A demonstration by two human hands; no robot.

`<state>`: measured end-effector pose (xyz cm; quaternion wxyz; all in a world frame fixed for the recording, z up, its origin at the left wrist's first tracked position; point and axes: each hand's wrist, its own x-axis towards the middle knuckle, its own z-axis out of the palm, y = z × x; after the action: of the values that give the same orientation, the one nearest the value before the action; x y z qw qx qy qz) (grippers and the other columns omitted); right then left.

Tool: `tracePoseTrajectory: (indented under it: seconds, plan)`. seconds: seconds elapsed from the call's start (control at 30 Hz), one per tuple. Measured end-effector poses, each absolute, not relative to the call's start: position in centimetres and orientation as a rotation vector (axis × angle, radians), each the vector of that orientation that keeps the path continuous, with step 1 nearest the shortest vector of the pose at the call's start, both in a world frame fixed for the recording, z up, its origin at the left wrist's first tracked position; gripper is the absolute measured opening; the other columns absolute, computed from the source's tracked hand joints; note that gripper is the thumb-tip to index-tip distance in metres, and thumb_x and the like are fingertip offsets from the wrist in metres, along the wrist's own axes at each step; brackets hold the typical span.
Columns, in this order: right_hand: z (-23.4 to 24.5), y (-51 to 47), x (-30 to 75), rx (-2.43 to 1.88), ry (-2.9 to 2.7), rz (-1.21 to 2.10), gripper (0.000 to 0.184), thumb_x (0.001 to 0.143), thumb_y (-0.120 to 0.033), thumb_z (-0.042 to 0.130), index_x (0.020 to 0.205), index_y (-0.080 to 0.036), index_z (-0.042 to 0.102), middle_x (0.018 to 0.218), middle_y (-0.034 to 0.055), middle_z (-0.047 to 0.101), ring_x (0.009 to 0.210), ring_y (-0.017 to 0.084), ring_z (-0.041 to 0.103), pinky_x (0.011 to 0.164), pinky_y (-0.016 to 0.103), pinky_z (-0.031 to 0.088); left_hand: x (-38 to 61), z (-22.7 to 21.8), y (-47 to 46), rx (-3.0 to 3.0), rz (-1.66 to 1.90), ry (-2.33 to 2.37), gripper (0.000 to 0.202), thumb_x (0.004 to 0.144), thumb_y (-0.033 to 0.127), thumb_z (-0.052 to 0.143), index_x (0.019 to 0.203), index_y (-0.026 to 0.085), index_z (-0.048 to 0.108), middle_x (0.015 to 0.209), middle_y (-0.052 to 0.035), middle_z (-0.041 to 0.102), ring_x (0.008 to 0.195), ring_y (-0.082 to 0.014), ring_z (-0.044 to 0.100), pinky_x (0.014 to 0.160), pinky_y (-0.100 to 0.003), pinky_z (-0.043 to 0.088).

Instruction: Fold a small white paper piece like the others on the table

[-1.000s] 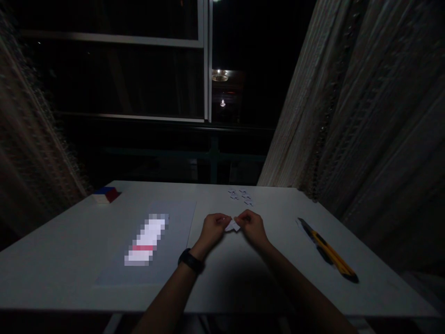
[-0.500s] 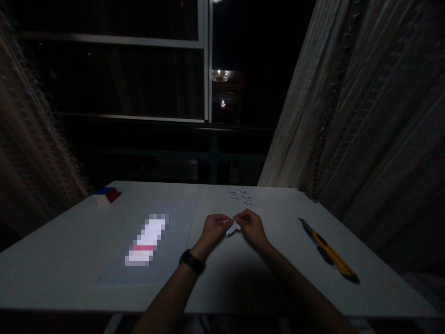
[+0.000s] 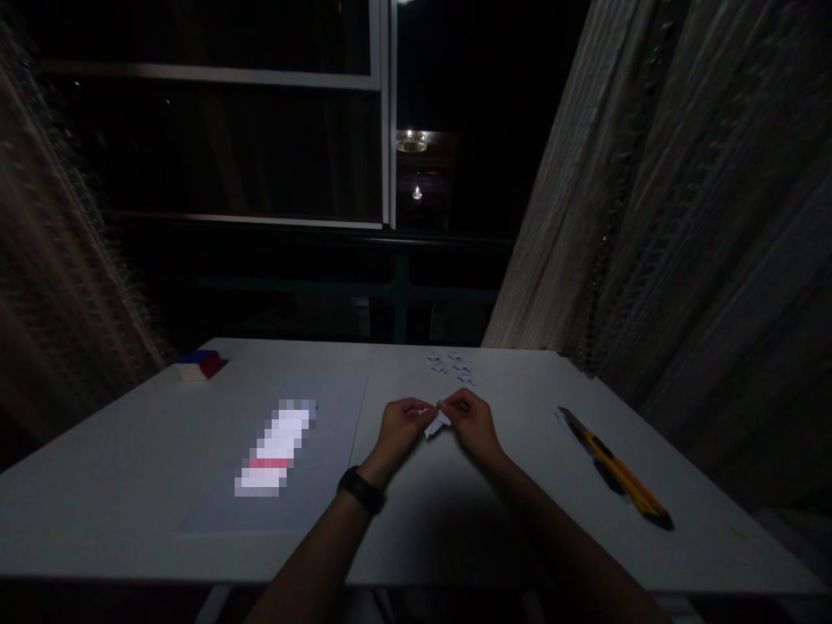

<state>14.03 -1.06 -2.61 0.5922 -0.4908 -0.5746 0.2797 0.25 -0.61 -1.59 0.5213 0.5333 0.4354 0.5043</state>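
Both hands meet over the middle of the white table (image 3: 526, 537), pinching one small piece of folded white paper (image 3: 438, 424). My left hand (image 3: 404, 431) grips its left side between thumb and fingers; a dark watch (image 3: 361, 490) is on that wrist. From the right, my right hand (image 3: 472, 425) holds the same paper, fingers closed, thumb tip close to the left one. The paper's folds are too small and dim to make out fully. Just beyond the hands lie several small white paper pieces (image 3: 461, 369) with dark edges or shadows.
A yellow and black utility knife (image 3: 620, 477) lies at the right. To the left, a phone-like bright screen (image 3: 276, 446), pixelated, rests on a white sheet (image 3: 325, 503). A colour cube (image 3: 198, 365) sits at the far left corner. Curtains (image 3: 552, 199) flank the dark window.
The folded paper has shifted and turned very slightly between the fingertips. Both hands stay in nearly the same place, still pinching it.
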Motion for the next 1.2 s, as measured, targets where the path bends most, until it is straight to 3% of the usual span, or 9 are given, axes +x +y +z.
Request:
tracePoseTrajectory:
  seconds: [0.67,0.87,0.97,1.07,1.2]
  plan:
    - [-3.0,-1.5,12.9,-1.224,-1.189,0.574,0.015,0.065,-0.03,0.06,0.059,-0.019,0.052,0.053,-0.0022,0.052,0.053,0.014,0.05,0.052,0.025,0.039,0.4,-2.4,-0.4,1.384,1.218,1.069,0.028,0.055,0.035,0.07,0.066,0.011,0.063,0.052,-0.0024,0.059,0.047,-0.0108,0.052,0.045,-0.02,0.036]
    - [-2.8,-1.6,12.7,-1.211,-1.241,0.563,0.015,0.063,-0.027,0.06,0.056,-0.019,0.051,0.053,-0.0021,0.053,0.054,0.014,0.05,0.052,0.025,0.038,0.2,-2.5,-0.3,1.427,1.176,1.007,0.034,0.05,0.03,0.073,0.076,0.013,0.06,0.063,-0.0039,0.064,0.053,-0.0132,0.057,0.046,-0.02,0.039]
    - [-2.8,-1.5,12.8,-1.132,-1.229,0.675,0.012,0.061,-0.026,0.062,0.063,-0.02,0.052,0.053,-0.0031,0.054,0.052,0.014,0.052,0.052,0.025,0.04,0.0,-2.5,-0.2,1.431,1.158,1.013,0.034,0.048,0.027,0.074,0.075,0.013,0.059,0.062,-0.0041,0.064,0.055,-0.0152,0.059,0.048,-0.022,0.04]
    - [-2.9,-1.3,13.0,-1.035,-1.186,0.818,0.024,0.058,-0.023,0.063,0.077,-0.021,0.048,0.05,-0.006,0.054,0.048,0.013,0.053,0.049,0.024,0.04,-0.1,-2.3,-0.3,1.434,1.152,0.998,0.034,0.048,0.025,0.074,0.075,0.013,0.059,0.06,-0.0031,0.064,0.055,-0.0151,0.059,0.049,-0.022,0.041]
    - [-2.8,-1.3,13.1,-1.037,-1.153,0.832,0.025,0.055,-0.021,0.064,0.073,-0.021,0.046,0.048,-0.0071,0.052,0.044,0.011,0.05,0.046,0.022,0.039,0.0,-2.1,-0.6,1.459,1.14,1.004,0.035,0.049,0.025,0.073,0.078,0.013,0.058,0.06,-0.0032,0.064,0.051,-0.0137,0.058,0.046,-0.021,0.039]
